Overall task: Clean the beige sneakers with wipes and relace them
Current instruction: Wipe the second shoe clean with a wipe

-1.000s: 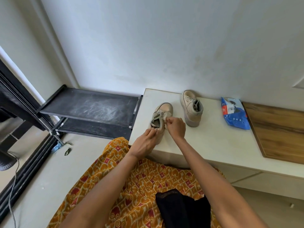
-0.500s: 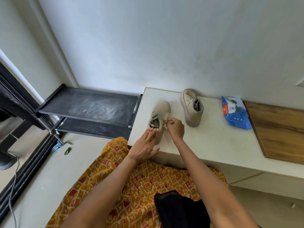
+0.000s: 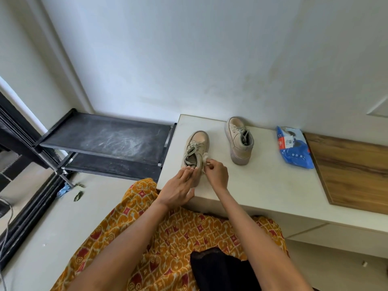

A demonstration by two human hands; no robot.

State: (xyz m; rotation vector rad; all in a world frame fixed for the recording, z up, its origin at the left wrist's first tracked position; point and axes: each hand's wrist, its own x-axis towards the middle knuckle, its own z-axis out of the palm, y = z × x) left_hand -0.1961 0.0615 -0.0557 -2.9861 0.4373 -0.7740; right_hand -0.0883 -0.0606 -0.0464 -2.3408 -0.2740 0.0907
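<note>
Wiping goes on at the counter (image 3: 262,185) edge: the near sneaker (image 3: 195,150) has shifted slightly, the other sneaker (image 3: 239,141) beyond-right of it. The left hand (image 3: 178,190), earlier curled, now steadies its heel with straight fingers; the right hand (image 3: 216,174) still pinches the wipe (image 3: 205,157) at its side, so relacing waits.

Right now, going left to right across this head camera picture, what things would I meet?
Black shelf rack → sneaker being wiped → second sneaker → blue wipes pack → wooden board.
</note>
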